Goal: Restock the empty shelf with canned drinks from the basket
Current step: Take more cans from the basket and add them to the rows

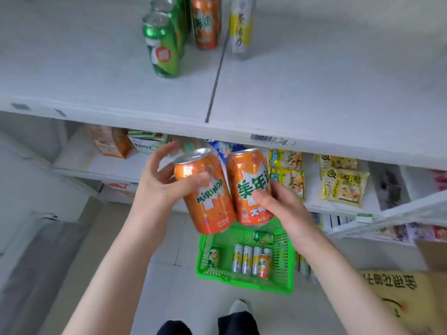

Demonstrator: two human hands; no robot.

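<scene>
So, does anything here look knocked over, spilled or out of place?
Just one thing: in the green basket, a green can lies crosswise at the far end, unlike the lined-up yellow cans. Nothing looks spilled or dented.

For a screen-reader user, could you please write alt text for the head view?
The person's left hand holds an orange Mirinda can and the right hand a second orange can below a white shelf bearing green cans, a third orange can and a yellow can. A green basket on the floor holds more cans.
</scene>
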